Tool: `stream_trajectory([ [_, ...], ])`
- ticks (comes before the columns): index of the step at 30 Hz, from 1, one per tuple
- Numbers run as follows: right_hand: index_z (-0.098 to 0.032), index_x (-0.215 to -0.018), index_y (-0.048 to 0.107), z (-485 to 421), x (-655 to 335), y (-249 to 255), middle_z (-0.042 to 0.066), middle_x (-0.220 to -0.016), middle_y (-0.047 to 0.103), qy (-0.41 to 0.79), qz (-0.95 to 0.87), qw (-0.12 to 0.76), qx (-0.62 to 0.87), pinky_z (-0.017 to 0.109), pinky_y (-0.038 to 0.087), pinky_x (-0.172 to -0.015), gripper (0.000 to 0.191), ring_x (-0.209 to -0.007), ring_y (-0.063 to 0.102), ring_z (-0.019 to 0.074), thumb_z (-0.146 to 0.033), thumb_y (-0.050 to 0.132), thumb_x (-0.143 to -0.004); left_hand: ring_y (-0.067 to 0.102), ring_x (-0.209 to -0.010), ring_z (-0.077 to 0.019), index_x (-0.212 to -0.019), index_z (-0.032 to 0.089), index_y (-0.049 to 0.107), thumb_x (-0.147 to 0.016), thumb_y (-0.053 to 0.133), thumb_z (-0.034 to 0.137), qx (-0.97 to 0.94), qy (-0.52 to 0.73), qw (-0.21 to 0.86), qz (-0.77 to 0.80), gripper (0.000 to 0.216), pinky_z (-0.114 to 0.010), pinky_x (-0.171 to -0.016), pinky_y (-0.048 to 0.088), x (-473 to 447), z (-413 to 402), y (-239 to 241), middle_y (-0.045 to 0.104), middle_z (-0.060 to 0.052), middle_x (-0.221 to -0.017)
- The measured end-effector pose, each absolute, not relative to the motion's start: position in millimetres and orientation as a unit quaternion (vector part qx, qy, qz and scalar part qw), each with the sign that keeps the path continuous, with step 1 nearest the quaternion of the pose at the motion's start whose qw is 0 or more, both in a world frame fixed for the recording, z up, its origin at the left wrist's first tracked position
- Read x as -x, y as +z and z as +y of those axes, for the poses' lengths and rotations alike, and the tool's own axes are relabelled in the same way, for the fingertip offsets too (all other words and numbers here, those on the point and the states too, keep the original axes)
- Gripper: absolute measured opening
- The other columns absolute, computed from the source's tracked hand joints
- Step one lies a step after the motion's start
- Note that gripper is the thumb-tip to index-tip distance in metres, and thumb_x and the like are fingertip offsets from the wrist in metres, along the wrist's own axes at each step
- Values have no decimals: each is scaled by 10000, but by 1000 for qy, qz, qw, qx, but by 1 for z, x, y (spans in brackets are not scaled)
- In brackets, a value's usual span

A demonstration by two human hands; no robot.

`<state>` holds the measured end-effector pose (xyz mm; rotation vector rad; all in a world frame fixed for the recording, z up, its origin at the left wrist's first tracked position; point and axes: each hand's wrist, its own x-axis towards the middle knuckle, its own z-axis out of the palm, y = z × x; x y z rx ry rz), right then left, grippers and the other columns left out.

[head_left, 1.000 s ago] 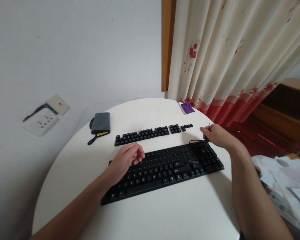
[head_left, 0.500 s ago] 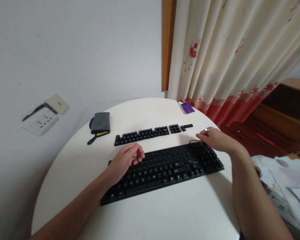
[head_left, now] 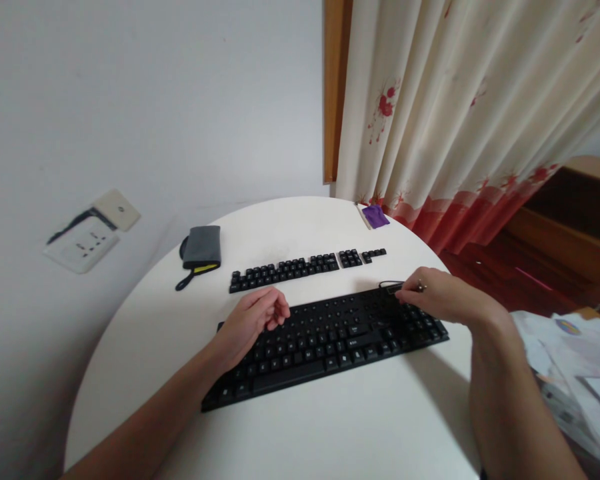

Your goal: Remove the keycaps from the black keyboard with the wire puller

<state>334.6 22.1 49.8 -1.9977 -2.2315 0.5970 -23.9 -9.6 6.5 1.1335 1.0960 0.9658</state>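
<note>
A black keyboard (head_left: 325, 340) lies across a round white table (head_left: 330, 427). My left hand (head_left: 253, 320) rests on the keyboard's left part, fingers curled in, with nothing showing in them. My right hand (head_left: 440, 297) hovers over the keyboard's right end, near its top edge. Its fingers pinch a small metal tool (head_left: 421, 288) whose shape I cannot make out. A thin black cable (head_left: 387, 284) loops at the keyboard's top right corner, just left of those fingers. Rows of loose black keycaps (head_left: 285, 270) lie in a line behind the keyboard.
A grey pouch (head_left: 201, 247) with a yellow edge lies at the back left of the table, and a purple cloth (head_left: 375, 215) at the back right. A flowered curtain (head_left: 455, 120) hangs behind. Papers (head_left: 570, 360) are piled to the right, and a wall socket (head_left: 83, 243) is on the left.
My right hand has come down and toward me, from behind the keyboard's top right corner onto its right end. My left hand and the keyboard have not moved.
</note>
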Motion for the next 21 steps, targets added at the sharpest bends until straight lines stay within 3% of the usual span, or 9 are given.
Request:
stream_trajectory([
  [5,-166,-682,746,36,-347,44,51,-541,655,315,-663,93,673,257,408,-494,417,-501,594,163,-482,560,-881,521,-655,-138,-783,151,618,-932,552,441,-490,416,602,473,333,-265,-581,360,24,-9,4,620,-36,-718],
  [13,-104,-728,739,44,-359,42,105,-615,699,425,-638,119,631,226,392,-453,634,-511,657,160,-642,461,-914,520,-646,-134,-793,145,604,-935,542,426,-491,415,601,475,321,-258,-577,366,23,-9,6,625,-35,-725],
  [21,-112,-634,705,52,-367,38,88,-515,647,459,-583,153,653,237,404,-460,644,-437,594,137,-658,483,-895,556,-653,-143,-779,145,611,-932,528,411,-536,385,575,485,318,-248,-550,392,22,-8,4,641,-50,-742],
])
